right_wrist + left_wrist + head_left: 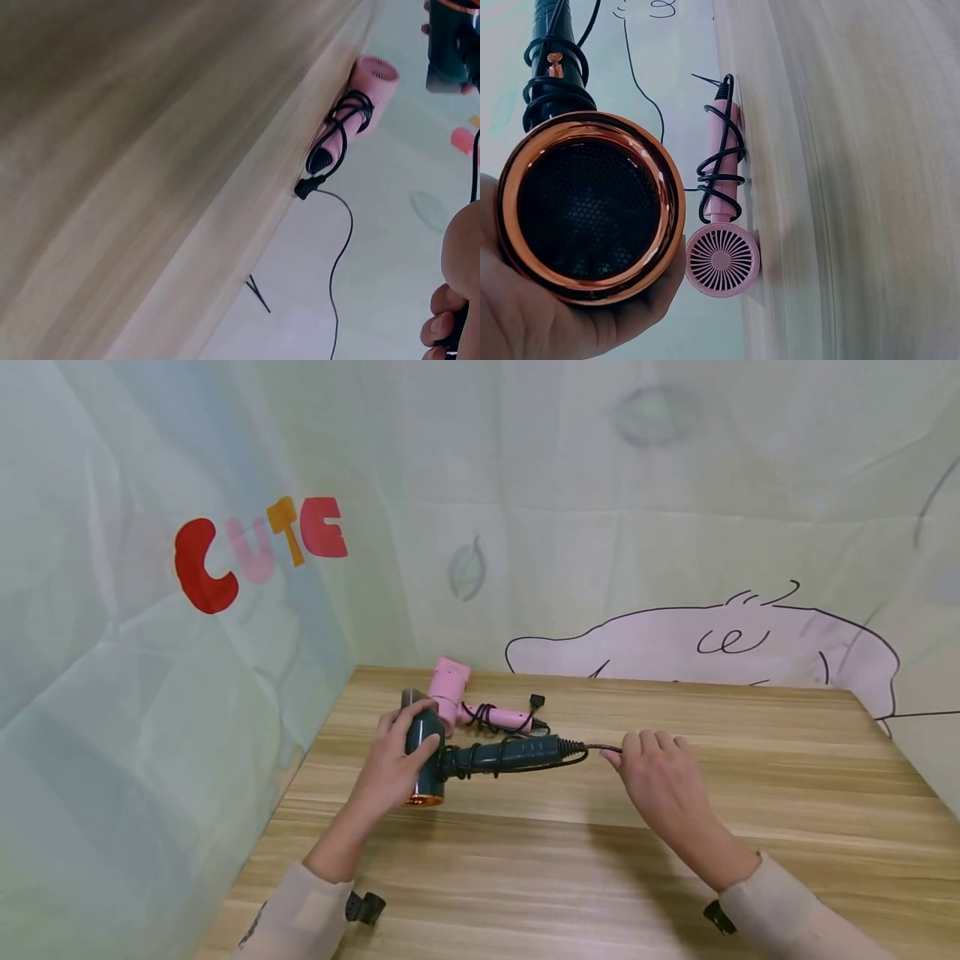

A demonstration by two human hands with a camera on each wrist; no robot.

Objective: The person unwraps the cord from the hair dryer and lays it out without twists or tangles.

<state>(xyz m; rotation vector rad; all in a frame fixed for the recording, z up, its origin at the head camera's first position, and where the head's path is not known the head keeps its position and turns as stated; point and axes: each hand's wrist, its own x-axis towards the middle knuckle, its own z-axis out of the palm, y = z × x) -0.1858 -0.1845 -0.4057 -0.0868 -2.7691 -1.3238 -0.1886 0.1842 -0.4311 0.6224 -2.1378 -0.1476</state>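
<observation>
The fingers [408, 712] of your left hand [384, 768] are wrapping the barrel of the dark green hair dryer [480, 757], while those of your right hand [663, 783] are gripping its black cord [602, 747] beyond the handle's end. The table [525, 868] is lying beneath, and the dryer is apparently hanging above it, so a loosening left hand could be dropping it onto the wood. The barrel is looking smooth, so a hard tug on the cord could be twisting it in your palm. The pink hair dryer [448, 687] is resting just behind; if you're lowering the green one carelessly, you may be knocking them together or snagging their cords. Your cord is circling the green handle in several loops, which could be slipping or tangling if slack is building. Where it's leaving the ribbed sleeve [572, 747], a sharp pull could be straining that joint. A black piece [456, 328] is showing between your right fingers; you can't be telling whether it's the plug, and it could be slipping free.
</observation>
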